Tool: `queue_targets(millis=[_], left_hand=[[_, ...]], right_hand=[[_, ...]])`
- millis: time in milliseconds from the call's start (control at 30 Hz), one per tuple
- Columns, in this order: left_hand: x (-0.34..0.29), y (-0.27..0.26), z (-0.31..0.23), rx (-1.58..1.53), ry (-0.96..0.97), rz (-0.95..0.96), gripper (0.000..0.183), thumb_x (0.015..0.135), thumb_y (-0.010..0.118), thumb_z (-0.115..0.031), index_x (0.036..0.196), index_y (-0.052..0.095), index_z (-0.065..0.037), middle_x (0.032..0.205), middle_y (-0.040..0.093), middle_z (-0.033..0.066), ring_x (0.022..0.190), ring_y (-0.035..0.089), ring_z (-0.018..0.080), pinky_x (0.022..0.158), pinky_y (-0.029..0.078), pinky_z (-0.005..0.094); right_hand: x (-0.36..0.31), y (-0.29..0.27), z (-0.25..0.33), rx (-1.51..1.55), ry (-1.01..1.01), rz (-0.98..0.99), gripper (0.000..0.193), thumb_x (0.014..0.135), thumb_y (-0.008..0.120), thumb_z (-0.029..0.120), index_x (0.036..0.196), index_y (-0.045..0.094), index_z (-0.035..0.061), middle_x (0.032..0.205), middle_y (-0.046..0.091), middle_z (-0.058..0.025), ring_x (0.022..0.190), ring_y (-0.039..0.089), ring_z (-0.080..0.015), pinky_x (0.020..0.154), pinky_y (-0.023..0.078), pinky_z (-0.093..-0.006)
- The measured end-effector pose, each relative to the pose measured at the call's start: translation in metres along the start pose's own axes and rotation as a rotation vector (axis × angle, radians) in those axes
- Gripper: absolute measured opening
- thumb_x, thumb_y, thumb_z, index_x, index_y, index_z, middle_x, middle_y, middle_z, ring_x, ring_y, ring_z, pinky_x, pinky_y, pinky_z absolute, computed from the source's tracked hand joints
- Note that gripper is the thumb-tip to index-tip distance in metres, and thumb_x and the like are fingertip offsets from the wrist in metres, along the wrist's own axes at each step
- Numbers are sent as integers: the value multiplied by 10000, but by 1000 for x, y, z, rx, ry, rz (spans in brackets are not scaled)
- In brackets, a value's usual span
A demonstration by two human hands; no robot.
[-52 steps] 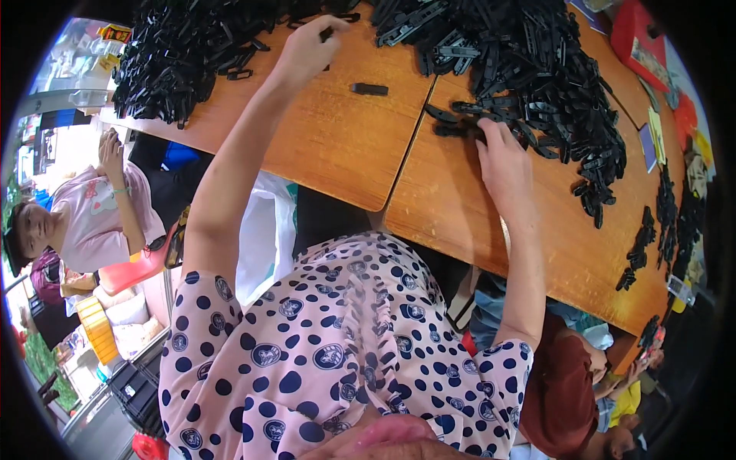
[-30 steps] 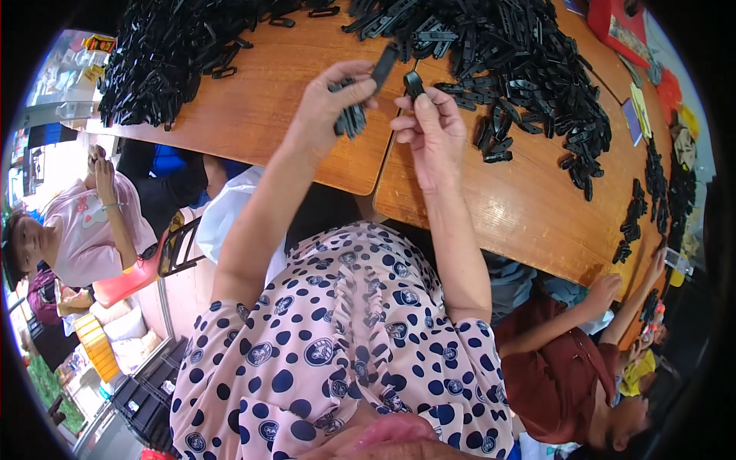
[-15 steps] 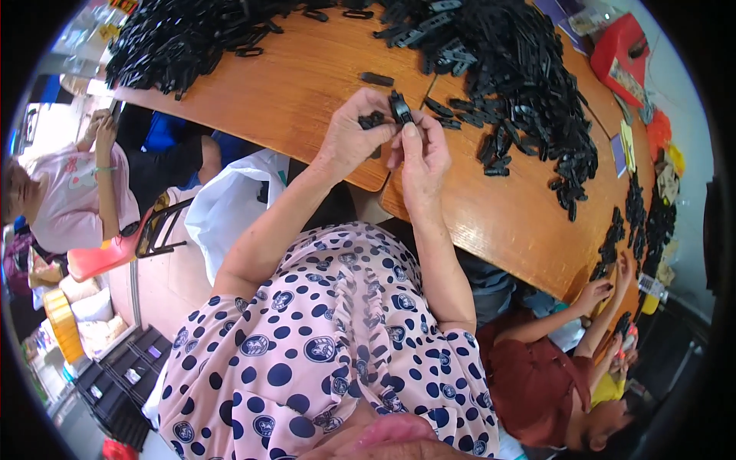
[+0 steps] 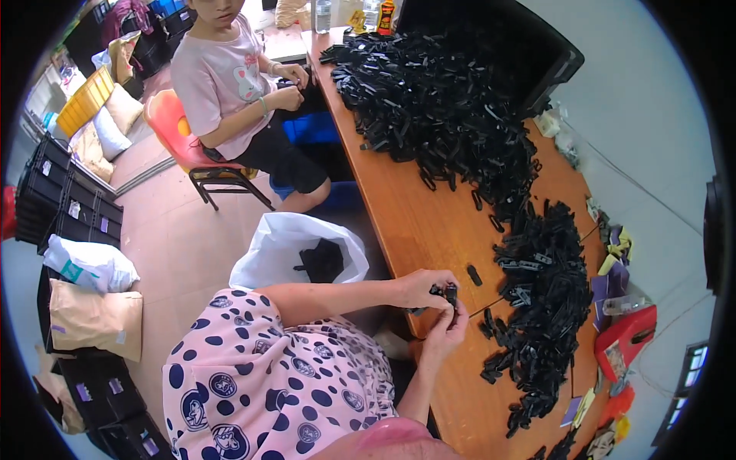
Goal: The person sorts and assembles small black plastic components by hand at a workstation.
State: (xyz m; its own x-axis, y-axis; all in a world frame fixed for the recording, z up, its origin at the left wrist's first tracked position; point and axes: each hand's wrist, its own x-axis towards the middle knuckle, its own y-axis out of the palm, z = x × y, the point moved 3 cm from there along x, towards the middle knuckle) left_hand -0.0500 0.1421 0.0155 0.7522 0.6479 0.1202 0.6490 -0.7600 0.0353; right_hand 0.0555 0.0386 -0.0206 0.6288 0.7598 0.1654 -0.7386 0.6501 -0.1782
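Over the near edge of the wooden table, my left hand (image 4: 424, 289) and my right hand (image 4: 446, 331) meet with fingers closed. Between their fingertips stands a small black plastic part (image 4: 451, 294), pinched by the right thumb and fingers. More small black pieces show in my left hand, partly hidden by its fingers. Just beyond my hands a single black piece (image 4: 474, 275) lies on the wood. To the right of it spreads a heap of similar black plastic parts (image 4: 543, 284).
A larger heap of black parts (image 4: 437, 107) covers the table's far end, below a dark screen (image 4: 491, 46). A white bag (image 4: 264, 249) with black pieces inside stands left of the table (image 4: 399, 222). A person in a pink shirt (image 4: 222, 73) sits beyond it. A red container (image 4: 625, 341) stands at right.
My view has swung to the left, bringing the seated person and the white bag further into it. Both hands stay together around the black part.
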Motion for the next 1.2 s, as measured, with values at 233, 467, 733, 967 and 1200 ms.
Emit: queue_targets(millis=[233, 467, 733, 967, 1200], left_hand=[[-22, -40, 4, -10, -56, -333, 216, 846, 626, -92, 1032, 564, -2, 896, 603, 39, 849, 564, 101, 763, 464, 232], [-74, -68, -10, -118, -82, -380, 168, 820, 636, -64, 979, 604, -22, 862, 610, 14, 844, 562, 84, 770, 457, 229], [-118, -120, -34, 100, -392, -450, 204, 829, 616, -139, 1000, 605, -27, 869, 613, 19, 733, 546, 96, 647, 435, 215], [-143, -175, -8, 1201, -335, -117, 291, 806, 648, -60, 1085, 570, -30, 1017, 621, 140, 930, 605, 280, 820, 461, 328], [22, -31, -19, 1027, 134, 66, 200, 822, 628, -50, 1017, 624, -2, 978, 637, 149, 906, 627, 280, 787, 482, 321]], right_hand=[[13, 48, 25, -46, -70, 195, 192, 939, 565, 143, 1085, 554, 17, 779, 514, 25, 627, 438, -47, 535, 358, -189], [-2, 67, 37, 116, 224, 593, 302, 866, 660, 148, 1095, 547, -13, 961, 602, -67, 855, 576, -127, 739, 474, -259], [-13, 116, 55, 23, -94, 760, 293, 787, 696, 142, 1000, 548, 8, 794, 545, -151, 702, 607, -236, 625, 475, -331], [8, 15, 154, 141, -766, 399, 178, 732, 658, 155, 894, 617, 93, 785, 544, -23, 718, 569, -157, 548, 480, -305], [25, -65, 211, 272, -1102, 109, 252, 660, 682, 101, 883, 723, 212, 658, 520, 82, 512, 435, -65, 456, 394, -220]])
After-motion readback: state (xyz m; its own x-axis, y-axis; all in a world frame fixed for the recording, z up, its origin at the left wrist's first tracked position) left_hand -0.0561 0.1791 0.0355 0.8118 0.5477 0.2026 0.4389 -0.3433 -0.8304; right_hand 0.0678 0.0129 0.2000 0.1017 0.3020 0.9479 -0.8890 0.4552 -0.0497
